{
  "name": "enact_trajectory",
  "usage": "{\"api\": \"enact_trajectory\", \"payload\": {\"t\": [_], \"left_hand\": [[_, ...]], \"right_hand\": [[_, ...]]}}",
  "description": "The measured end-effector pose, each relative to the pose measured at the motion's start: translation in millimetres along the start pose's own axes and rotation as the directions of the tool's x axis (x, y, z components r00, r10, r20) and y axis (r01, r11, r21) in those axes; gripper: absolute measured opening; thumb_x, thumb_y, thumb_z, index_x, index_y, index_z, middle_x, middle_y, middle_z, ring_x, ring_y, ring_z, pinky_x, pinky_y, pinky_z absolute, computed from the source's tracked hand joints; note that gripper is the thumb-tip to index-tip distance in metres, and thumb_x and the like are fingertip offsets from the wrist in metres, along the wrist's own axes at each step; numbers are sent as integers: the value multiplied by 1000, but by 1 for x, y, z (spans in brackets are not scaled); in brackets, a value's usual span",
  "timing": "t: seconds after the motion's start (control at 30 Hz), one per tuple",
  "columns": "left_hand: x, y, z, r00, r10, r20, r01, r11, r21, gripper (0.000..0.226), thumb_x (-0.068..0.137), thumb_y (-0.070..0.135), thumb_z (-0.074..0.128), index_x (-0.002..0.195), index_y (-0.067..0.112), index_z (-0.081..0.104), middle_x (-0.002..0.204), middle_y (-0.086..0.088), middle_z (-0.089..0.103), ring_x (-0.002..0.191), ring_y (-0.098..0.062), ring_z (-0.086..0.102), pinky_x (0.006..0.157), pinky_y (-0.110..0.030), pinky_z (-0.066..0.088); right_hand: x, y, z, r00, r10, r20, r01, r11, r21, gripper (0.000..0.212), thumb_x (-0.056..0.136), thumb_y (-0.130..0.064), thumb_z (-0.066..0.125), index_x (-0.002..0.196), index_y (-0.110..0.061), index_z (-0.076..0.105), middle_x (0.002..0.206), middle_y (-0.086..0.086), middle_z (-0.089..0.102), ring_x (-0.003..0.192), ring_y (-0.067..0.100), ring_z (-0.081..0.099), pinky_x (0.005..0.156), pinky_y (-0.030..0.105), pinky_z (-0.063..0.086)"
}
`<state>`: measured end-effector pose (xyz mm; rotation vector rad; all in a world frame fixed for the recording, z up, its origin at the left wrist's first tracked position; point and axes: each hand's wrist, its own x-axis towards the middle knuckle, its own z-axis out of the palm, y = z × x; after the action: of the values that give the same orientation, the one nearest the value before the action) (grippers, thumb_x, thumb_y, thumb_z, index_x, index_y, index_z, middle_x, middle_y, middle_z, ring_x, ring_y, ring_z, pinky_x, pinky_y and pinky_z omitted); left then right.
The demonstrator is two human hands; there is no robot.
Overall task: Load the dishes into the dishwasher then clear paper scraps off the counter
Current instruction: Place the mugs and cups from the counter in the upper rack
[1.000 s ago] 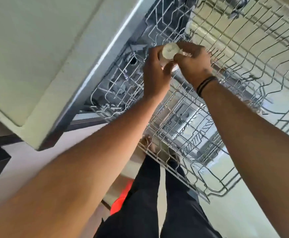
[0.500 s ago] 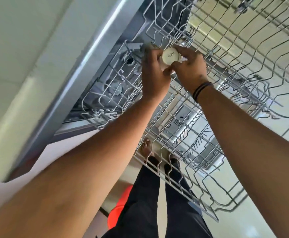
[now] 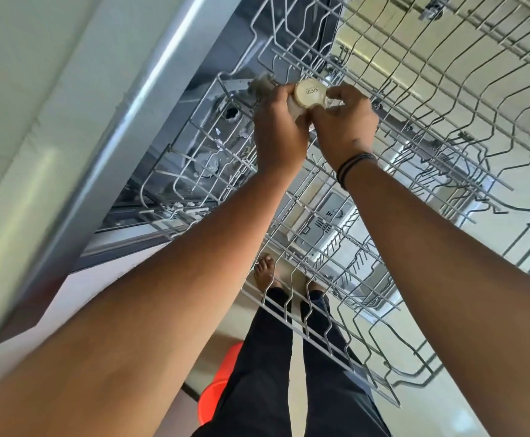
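Both hands close around one small cream-coloured dish (image 3: 309, 94), held bottom-up toward the camera above the wire dishwasher rack (image 3: 415, 127). The left hand (image 3: 278, 127) wraps its curled fingers round the dish's left side, thumb tucked under the edge. The right hand (image 3: 342, 121) pinches the right side of the base between thumb and bent fingers. Both arms reach forward and nearly straight from the lower corners of the view, meeting at the dish. A dark band (image 3: 353, 165) circles the right wrist. On the dish's base the printed word reads "SISTA", upside down. The rack is pulled out over the open dishwasher door (image 3: 330, 216); beneath it show the person's dark trousers (image 3: 273, 357) and a bare foot (image 3: 263, 269).
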<state>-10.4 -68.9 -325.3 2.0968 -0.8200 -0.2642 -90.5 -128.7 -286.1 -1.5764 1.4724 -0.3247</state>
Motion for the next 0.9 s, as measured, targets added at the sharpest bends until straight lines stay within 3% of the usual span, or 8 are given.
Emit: {"api": "enact_trajectory", "payload": {"t": [0.1, 0.2, 0.27, 0.4, 0.57, 0.67, 0.77, 0.9], "left_hand": [[0, 1, -1, 1000, -3, 2, 3, 1000, 12, 34, 81, 14, 78, 113, 4, 71, 105, -8, 75, 97, -20, 70, 79, -17, 49], [-2, 3, -3, 1000, -15, -7, 15, 1000, 26, 35, 81, 13, 78, 114, 4, 71, 106, -8, 75, 98, -21, 70, 78, -14, 45], [-3, 4, -4, 1000, -21, -18, 21, 1000, 22, 36, 80, 15, 78, 113, 5, 71, 104, -8, 75, 96, -22, 69, 78, -20, 49], [-6, 7, -8, 999, -35, -25, 35, 999, 20, 36, 79, 18, 79, 112, 6, 70, 105, -7, 74, 96, -22, 70, 80, -34, 56], [-10, 11, -11, 997, -78, -1, 78, 996, 38, 47, 78, 25, 83, 116, 3, 67, 113, -11, 72, 103, -23, 69, 86, -35, 58], [-14, 16, -15, 997, -81, -1, 81, 996, 45, 52, 75, 23, 87, 118, 3, 65, 116, -13, 69, 106, -28, 67, 86, -43, 57], [-21, 28, -23, 996, -89, -16, 89, 993, 72, 58, 73, 23, 88, 121, 3, 64, 122, -16, 67, 114, -32, 60, 92, -33, 48], [-32, 50, -43, 994, -107, -20, 108, 992, 68, 59, 74, 20, 87, 124, 2, 63, 127, -18, 63, 119, -30, 54, 91, -5, 30]], "right_hand": [[-1, 3, 1, 1000, 0, 3, 0, 1000, -11, 31, 83, -30, 63, 113, -22, 64, 91, -2, 71, 80, 13, 65, 52, 8, 36], [-3, 6, 3, 1000, 4, 1, -4, 1000, -19, 34, 86, -31, 61, 118, -19, 60, 94, -1, 72, 88, 17, 66, 70, 21, 46], [-4, 7, 3, 1000, 5, -2, -5, 1000, -10, 36, 86, -32, 61, 120, -18, 59, 97, -1, 72, 92, 18, 65, 76, 24, 46], [-7, 7, 0, 1000, 4, 1, -4, 1000, 11, 36, 86, -29, 60, 120, -17, 58, 96, -2, 70, 90, 15, 63, 70, 22, 40], [-8, 5, -5, 1000, -12, -25, 11, 1000, -10, 37, 86, -27, 60, 121, -17, 57, 98, -3, 65, 89, 14, 58, 57, 10, 31], [-12, 2, -9, 999, -22, -27, 21, 999, -46, 38, 86, -29, 59, 122, -17, 57, 99, -3, 64, 91, 15, 58, 60, 16, 34], [-20, -5, -19, 998, -22, -56, 18, 998, -57, 39, 83, -28, 57, 120, -17, 58, 106, 1, 67, 95, 18, 61, 71, 24, 40], [-38, -25, -42, 998, -31, -59, 26, 996, -83, 34, 85, -27, 58, 118, -17, 60, 102, -5, 63, 87, 13, 57, 60, 18, 36]]}}
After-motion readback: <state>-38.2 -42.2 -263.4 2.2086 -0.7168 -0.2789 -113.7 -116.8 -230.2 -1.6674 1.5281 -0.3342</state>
